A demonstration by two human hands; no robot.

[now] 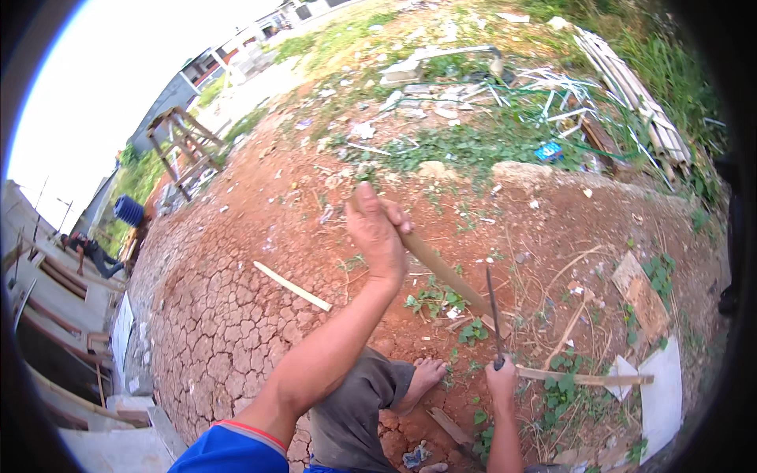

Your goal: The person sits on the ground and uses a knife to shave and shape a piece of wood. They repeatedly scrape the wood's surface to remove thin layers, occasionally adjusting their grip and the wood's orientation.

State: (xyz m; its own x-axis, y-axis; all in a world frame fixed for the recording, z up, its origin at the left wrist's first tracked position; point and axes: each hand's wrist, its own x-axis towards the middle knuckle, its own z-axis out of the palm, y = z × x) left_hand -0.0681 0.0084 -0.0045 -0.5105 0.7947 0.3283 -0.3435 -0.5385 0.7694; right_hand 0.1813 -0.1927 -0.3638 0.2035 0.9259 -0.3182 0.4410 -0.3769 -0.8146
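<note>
My left hand (377,232) is closed around the upper end of a long brown stick (445,272), wood or bamboo. The stick slants down to the right, its lower end near the ground by the knife. Lower right, my right hand (501,378) grips the dark handle of a long knife (494,303), like a machete. Its thin dark blade points up and passes close to the stick's lower end; whether they touch I cannot tell. My bare foot (423,384) rests on the soil between the two hands. A pale split strip (292,286) lies on the cracked ground to the left.
Beside my right hand lies a light wooden strip (587,378), with a white sheet (661,398) and a brown board (640,296) farther right. Bundled poles (635,98) lie at the far right. A wooden stand (185,150) is far left; another person (98,254) is beyond it.
</note>
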